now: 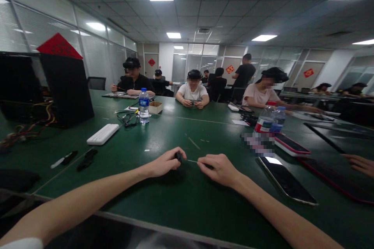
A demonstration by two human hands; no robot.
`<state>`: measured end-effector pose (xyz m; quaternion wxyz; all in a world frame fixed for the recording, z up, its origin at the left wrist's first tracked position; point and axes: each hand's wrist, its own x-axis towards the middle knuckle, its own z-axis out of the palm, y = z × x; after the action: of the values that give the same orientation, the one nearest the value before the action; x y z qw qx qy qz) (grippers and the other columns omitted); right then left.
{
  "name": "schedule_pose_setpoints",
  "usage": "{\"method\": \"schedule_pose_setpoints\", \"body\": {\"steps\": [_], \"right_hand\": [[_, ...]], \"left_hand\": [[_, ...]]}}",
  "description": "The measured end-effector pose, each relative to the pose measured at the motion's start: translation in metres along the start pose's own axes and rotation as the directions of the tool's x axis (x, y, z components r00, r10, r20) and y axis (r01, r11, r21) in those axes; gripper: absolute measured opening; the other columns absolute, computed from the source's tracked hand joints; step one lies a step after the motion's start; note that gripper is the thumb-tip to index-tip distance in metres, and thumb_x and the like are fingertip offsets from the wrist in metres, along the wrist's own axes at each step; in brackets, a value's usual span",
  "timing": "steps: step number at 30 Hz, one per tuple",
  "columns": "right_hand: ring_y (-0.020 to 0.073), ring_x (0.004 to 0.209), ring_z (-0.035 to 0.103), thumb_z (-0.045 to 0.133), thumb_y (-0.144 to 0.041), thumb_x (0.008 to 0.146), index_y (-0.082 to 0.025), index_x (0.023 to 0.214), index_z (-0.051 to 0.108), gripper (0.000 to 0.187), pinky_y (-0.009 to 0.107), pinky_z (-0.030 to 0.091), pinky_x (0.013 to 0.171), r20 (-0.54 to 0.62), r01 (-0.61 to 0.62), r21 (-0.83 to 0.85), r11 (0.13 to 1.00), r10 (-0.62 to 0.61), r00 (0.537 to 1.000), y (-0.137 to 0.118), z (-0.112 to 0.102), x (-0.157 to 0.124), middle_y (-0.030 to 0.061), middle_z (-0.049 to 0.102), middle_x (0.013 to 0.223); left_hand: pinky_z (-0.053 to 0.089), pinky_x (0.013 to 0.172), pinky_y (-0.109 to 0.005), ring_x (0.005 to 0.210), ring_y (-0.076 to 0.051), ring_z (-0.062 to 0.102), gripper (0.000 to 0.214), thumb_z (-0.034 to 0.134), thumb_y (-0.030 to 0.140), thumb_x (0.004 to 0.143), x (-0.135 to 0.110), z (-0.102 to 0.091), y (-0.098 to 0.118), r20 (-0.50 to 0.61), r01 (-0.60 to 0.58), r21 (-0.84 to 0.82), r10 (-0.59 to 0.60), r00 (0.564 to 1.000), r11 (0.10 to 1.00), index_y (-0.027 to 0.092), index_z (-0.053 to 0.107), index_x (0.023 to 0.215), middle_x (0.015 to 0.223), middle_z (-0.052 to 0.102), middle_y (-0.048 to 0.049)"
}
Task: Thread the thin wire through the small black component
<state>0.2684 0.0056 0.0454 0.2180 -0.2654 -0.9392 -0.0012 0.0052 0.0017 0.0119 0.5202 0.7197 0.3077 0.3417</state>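
Note:
Over the middle of the green table, my left hand pinches a small black object between thumb and fingers. What kind of thing it is does not show clearly. My right hand is closed, its fingertips on a thin pale rod that points left at the black object. The fingers hide the rod's other end. Whether the rod's tip touches the black object, I cannot tell. Both hands stay close to the tabletop, a short gap apart.
To the left are a white power bank, a water bottle and an open black computer case with loose wires. On the right lie a phone and bottles, with another person's hand nearby. Several people sit opposite.

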Motion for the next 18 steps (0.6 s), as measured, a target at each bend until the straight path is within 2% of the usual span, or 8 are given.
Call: {"method": "schedule_pose_setpoints", "body": {"steps": [3, 6, 9, 14, 18], "right_hand": [[0.0121, 0.063, 0.060, 0.045, -0.034, 0.101, -0.018, 0.094, 0.073, 0.033, 0.021, 0.045, 0.059, -0.026, 0.003, 0.019, 1.000, -0.003, 1.000, -0.001, 0.001, 0.000, 0.0041, 0.069, 0.076], [0.0123, 0.064, 0.061, 0.044, -0.034, 0.101, -0.018, 0.094, 0.073, 0.034, 0.022, 0.046, 0.061, -0.032, 0.005, 0.056, 0.998, -0.004, 0.999, -0.001, 0.004, 0.000, 0.0040, 0.069, 0.076], [0.0121, 0.064, 0.061, 0.045, -0.033, 0.101, -0.018, 0.094, 0.073, 0.033, 0.022, 0.046, 0.062, -0.035, 0.007, 0.088, 0.996, -0.004, 0.999, -0.002, 0.005, 0.000, 0.0034, 0.069, 0.076], [0.0120, 0.064, 0.061, 0.046, -0.033, 0.101, -0.017, 0.095, 0.073, 0.032, 0.021, 0.046, 0.060, -0.085, 0.019, 0.105, 0.994, -0.011, 0.996, -0.006, 0.005, 0.000, 0.0039, 0.069, 0.077], [0.0121, 0.062, 0.061, 0.046, -0.032, 0.100, -0.017, 0.093, 0.073, 0.033, 0.022, 0.045, 0.059, -0.110, 0.026, 0.089, 0.996, -0.016, 0.994, -0.009, 0.005, 0.001, 0.0041, 0.068, 0.074]], "left_hand": [[0.024, 0.051, -0.020, 0.056, -0.009, 0.033, 0.035, 0.044, 0.015, 0.072, 0.000, 0.000, -0.003, 0.024, 0.001, -0.165, 0.003, 1.000, 0.986, 0.019, 0.040, 0.107, 0.071, 0.041, 0.0063], [0.019, 0.049, -0.020, 0.053, -0.009, 0.029, 0.036, 0.041, 0.014, 0.069, 0.000, 0.000, -0.004, 0.041, -0.006, -0.233, 0.016, 0.999, 0.973, 0.021, 0.033, 0.103, 0.065, 0.036, 0.0082], [0.019, 0.049, -0.020, 0.053, -0.009, 0.028, 0.032, 0.042, 0.015, 0.071, -0.001, 0.001, -0.001, 0.048, 0.006, -0.230, 0.006, 0.999, 0.973, 0.022, 0.033, 0.100, 0.065, 0.034, 0.0080], [0.025, 0.051, -0.020, 0.059, -0.011, 0.033, 0.021, 0.043, 0.017, 0.074, -0.002, 0.001, 0.004, 0.047, -0.007, -0.151, 0.015, 0.999, 0.989, 0.018, 0.043, 0.095, 0.071, 0.040, 0.0037], [0.025, 0.051, -0.021, 0.060, -0.011, 0.034, 0.028, 0.041, 0.017, 0.074, -0.003, 0.001, 0.007, 0.064, 0.013, -0.113, -0.006, 0.998, 0.994, 0.018, 0.045, 0.101, 0.069, 0.041, 0.0038]]}}
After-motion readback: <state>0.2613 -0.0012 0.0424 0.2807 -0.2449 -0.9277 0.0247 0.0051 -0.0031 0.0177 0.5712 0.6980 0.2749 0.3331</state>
